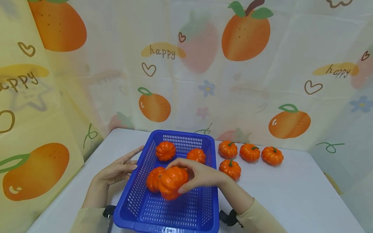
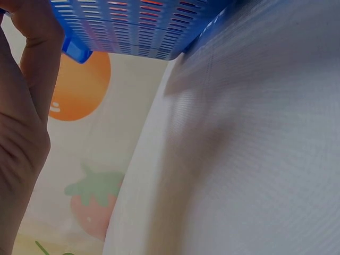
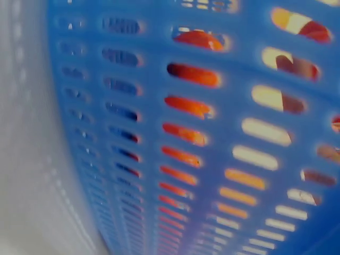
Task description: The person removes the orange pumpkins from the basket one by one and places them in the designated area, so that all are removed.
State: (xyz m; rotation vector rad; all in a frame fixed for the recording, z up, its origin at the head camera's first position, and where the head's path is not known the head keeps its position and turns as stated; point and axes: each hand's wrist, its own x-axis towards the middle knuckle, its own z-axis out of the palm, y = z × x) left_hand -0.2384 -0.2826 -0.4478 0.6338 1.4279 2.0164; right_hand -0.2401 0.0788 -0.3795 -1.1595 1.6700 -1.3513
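A blue plastic basket (image 1: 172, 213) with slotted walls stands on the white table. Inside its rim my right hand (image 1: 201, 174) grips a small orange pumpkin (image 1: 174, 182) between thumb and fingers. That pumpkin overlaps a second pumpkin (image 1: 152, 180) in the head view. Farther back in the basket lie two more pumpkins, one at the left (image 1: 165, 151) and one at the right (image 1: 196, 155). My left hand (image 1: 118, 170) is at the basket's left side, fingers extended and fingertips right at the rim. The basket wall (image 3: 149, 127) fills most of the right wrist view.
Several more orange pumpkins (image 1: 250, 152) sit on the table (image 1: 279, 194) to the right of the basket, near its back edge. A fruit-printed cloth (image 1: 186, 97) hangs behind the table and at its sides. Each wrist wears a black strap (image 1: 109, 211).
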